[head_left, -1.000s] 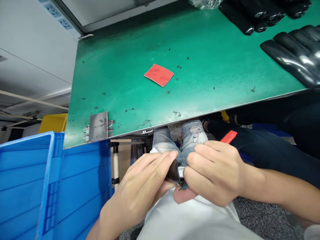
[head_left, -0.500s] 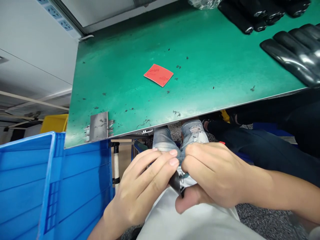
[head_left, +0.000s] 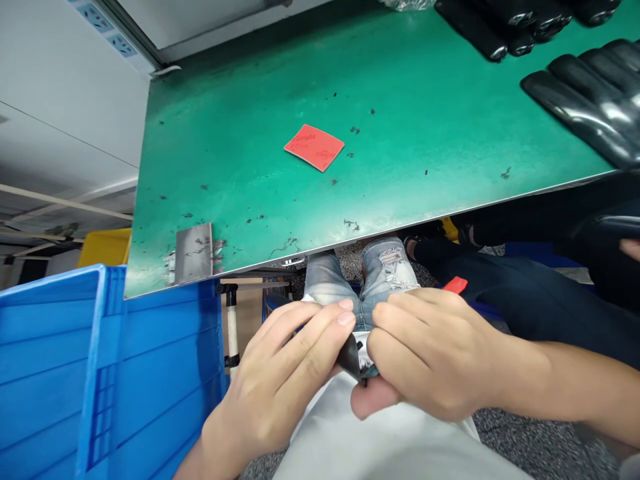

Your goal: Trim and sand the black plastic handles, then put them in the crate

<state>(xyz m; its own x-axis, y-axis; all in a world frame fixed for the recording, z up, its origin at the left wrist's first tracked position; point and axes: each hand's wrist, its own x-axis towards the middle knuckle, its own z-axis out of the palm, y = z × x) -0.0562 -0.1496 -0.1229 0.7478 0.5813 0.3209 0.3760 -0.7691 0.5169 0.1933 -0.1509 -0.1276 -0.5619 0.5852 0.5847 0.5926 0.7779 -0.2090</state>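
Observation:
My left hand is wrapped round a dark, smooth piece, of which only the end shows between my hands. Curled right beside that end is my right hand, its thumb under the piece's tip. A red bit sticks out behind my right hand; what it belongs to is hidden by the fist. Both hands are over my lap, in front of the green table's near edge.
A red square and a grey plate with black scraps lie on the table. Shiny black parts are at the right. A blue bin stands at the left. Another person's dark-clothed legs are at the right.
More of the red bit shows behind my right hand. My right thumb has shifted slightly at the piece's tip. Part of another person's hand has appeared at the right edge.

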